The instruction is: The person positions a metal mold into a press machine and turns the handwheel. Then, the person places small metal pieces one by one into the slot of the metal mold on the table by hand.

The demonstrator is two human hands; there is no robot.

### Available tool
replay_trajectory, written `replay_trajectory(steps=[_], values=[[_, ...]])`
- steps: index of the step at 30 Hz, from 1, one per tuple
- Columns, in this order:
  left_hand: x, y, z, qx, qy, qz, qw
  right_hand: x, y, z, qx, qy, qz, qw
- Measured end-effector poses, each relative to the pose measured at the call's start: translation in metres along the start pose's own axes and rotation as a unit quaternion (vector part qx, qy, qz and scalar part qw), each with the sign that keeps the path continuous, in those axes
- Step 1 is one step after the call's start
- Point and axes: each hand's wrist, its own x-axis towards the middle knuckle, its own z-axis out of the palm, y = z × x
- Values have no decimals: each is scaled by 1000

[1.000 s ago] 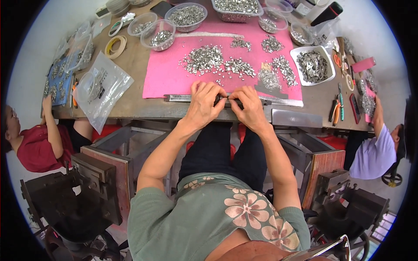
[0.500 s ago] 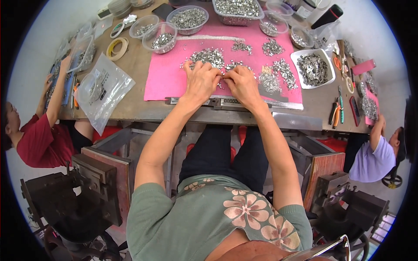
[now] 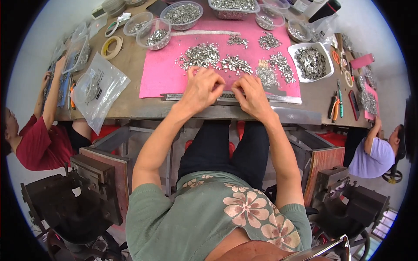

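Just past the narrowly curled fingers of the left hand [image 3: 201, 90] and right hand [image 3: 252, 96], whether holding anything I cannot tell, metal bits [image 3: 200, 55] lie heaped on the pink mat [image 3: 160, 80], probably for easy reach.

Nothing clearly legible.
Printed in dark marks too small and blurred to make out, on the clear plastic bag [image 3: 103, 92] overhanging the workbench's [image 3: 131, 56] front edge, toward its left corner.

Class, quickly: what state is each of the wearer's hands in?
Left hand: fingers curled; whether holding anything, unclear.
Right hand: fingers curled; any held piece, unclear.
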Motion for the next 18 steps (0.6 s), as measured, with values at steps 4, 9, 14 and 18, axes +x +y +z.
replay_trajectory(steps=[4,9,14,18], values=[[-18,20,5,3,-2,3,1000,-16,-10,1,18,7,-7,1000],[-23,25,13,31,24,6,999,-20,-15,6,-36,32,-34,998],[-29,26,14,51,45,19,997,-21,-15,4,-49,37,-51,997],[-27,14,5,47,74,-2,996,-11,-7,5,2,41,-8,999]])
